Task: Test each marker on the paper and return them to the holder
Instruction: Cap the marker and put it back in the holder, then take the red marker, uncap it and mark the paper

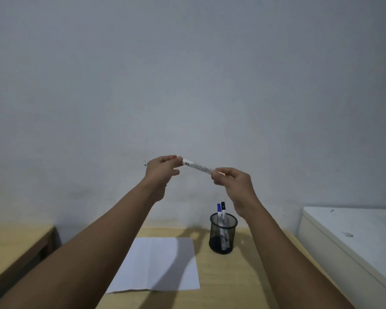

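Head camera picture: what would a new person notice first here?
First, the white marker held up in the air before the wall, left hand on one end, right hand on the other. Below, on the wooden table, a black mesh holder with two markers stands right of a blank paper.

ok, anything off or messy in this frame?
Nothing stands out. Paper lies flat and unmarked on the desk, mesh holder upright with two markers inside, third marker held level between left hand and right hand.
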